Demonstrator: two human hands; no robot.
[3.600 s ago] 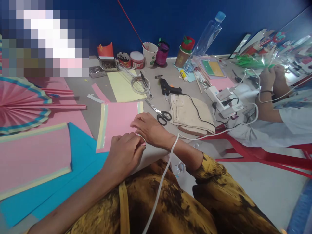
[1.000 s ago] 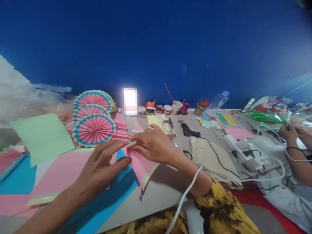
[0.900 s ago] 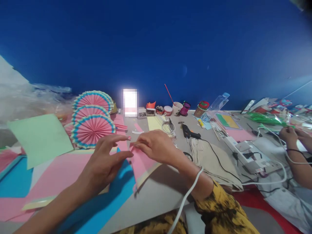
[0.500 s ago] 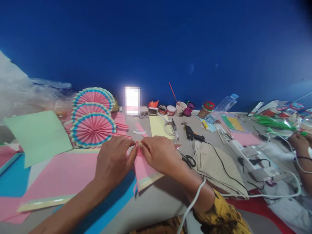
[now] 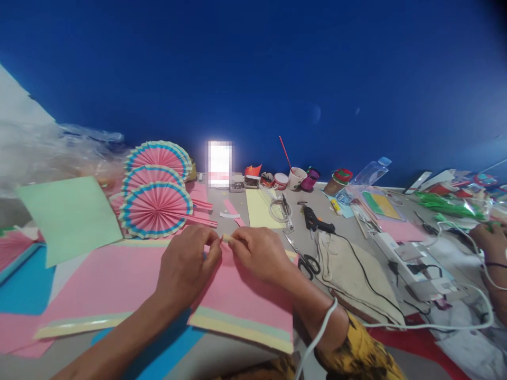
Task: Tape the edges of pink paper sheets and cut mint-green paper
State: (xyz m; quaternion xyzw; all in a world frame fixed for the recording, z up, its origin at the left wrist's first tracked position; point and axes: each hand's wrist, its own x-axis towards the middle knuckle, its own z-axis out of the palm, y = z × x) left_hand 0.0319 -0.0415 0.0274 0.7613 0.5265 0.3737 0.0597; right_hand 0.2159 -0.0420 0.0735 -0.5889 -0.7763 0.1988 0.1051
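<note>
A pink paper sheet [image 5: 247, 293] with pale green and yellow strips along its near edge lies under my hands. My right hand [image 5: 259, 253] pinches its far edge, where a bit of the yellow strip shows between the fingers. Close beside it, my left hand [image 5: 186, 266] is closed, thumb against forefinger, at the left of that same edge. To the left rests another pink sheet [image 5: 114, 282], also edged with strips. Beyond my left hand stand several pleated paper fans [image 5: 156, 210] in pink, blue and cream, with pink sticks.
Black-handled scissors [image 5: 309, 265] and a glue gun [image 5: 317, 221] lie right of my hands, near a folded beige cloth [image 5: 352, 274]. Further right are a power strip [image 5: 407, 264] and another person's hand [image 5: 489, 240]. A green sheet [image 5: 71, 219] leans at the left.
The pink sheet has opened out from a narrow, folded-looking shape to a broad face toward me. My hands stay close together at its far edge.
</note>
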